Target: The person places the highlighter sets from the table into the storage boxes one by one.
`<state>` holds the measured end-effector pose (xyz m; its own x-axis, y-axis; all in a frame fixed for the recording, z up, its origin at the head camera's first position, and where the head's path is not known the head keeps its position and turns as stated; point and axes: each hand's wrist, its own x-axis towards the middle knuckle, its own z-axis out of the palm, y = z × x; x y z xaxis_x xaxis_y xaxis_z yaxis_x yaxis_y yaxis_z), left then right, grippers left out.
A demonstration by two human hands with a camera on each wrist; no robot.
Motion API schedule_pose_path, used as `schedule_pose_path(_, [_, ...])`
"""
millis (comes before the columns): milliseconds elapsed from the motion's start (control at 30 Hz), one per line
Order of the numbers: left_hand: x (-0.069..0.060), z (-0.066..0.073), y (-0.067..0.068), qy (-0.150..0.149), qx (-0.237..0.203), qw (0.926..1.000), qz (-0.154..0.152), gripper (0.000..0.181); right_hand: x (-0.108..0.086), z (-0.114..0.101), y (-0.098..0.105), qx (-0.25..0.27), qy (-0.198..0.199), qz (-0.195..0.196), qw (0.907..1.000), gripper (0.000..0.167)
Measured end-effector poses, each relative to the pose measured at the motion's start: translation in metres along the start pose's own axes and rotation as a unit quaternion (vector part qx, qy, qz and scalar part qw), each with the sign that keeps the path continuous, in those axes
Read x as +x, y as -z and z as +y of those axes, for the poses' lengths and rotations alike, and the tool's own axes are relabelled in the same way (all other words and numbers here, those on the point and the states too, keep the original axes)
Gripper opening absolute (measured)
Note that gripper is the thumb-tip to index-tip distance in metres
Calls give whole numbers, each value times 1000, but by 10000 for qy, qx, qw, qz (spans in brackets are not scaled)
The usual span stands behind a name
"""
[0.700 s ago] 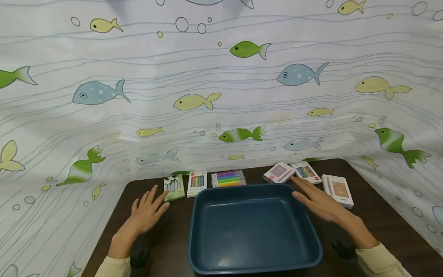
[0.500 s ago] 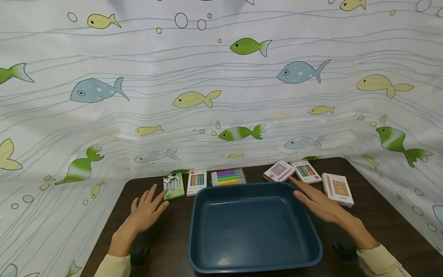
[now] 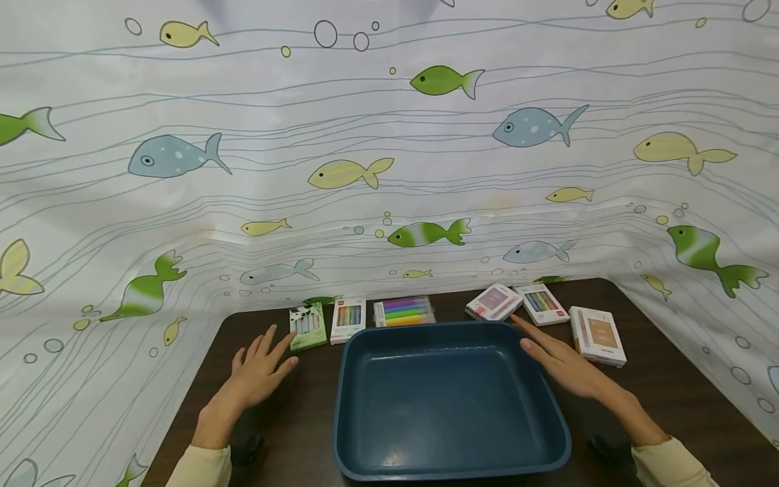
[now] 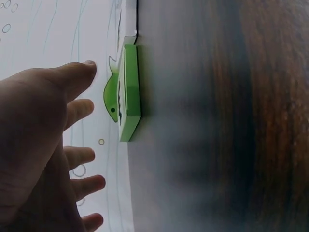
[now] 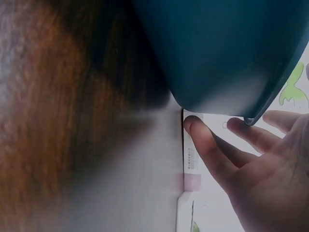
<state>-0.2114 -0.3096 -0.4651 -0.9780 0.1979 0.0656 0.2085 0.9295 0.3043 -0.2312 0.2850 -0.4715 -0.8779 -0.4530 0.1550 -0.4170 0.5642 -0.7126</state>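
Observation:
The left hand [image 3: 255,372], fingers spread and holding nothing, is over the table near a green box [image 3: 308,326]; the left wrist view has a gap between the fingers and the green box [image 4: 129,92]. Beside the right rim of an empty dark blue tray [image 3: 450,470], the right hand [image 3: 569,365] reaches with extended fingers and grips nothing. Its fingertips are near the tray's far right corner and a purple-labelled box [image 3: 493,302]. In the right wrist view the hand [image 5: 270,169] is by the tray wall [image 5: 212,58]; whether they touch I cannot tell.
Behind the tray lie a white box of coloured sticks [image 3: 349,320] and a pack of bright markers [image 3: 404,312]. To the right are another coloured-stick box [image 3: 541,304] and a brown-labelled box [image 3: 598,335]. Fish-patterned cloth [image 3: 341,223] surrounds the dark table [image 3: 304,419].
The head view has shifted slightly, moving the whole scene a little in the picture. Both hands keep nearly the same pose, and the boxes and tray stay in place.

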Motion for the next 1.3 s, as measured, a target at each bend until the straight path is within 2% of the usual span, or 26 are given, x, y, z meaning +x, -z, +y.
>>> schedule_pose_path(167, [-1,1,-1,-150,41,9999,45,67,-3,4,-1,684,-70,-199,9974,51])
schedule_pose_path(300, [0,3,-1,-297,59,9995,43,67,-7,7,-2,1349,-195,-518,9893,52])
schedule_pose_path(433, [4,6,0,-419,-7,9991,-18,67,-13,10,-1,1734,-364,-688,9818,51])
schedule_pose_path(667, [13,10,1,-419,-52,9991,-5,68,-15,14,1,1926,-315,-745,9779,52])
schedule_pose_path(1100, [18,9,-2,72,-171,9997,-172,69,-10,14,3,1932,-349,-782,9774,54])
schedule_pose_path(1300, [19,9,-2,181,-111,9994,-259,68,-9,13,5,1943,-287,-826,9770,53])
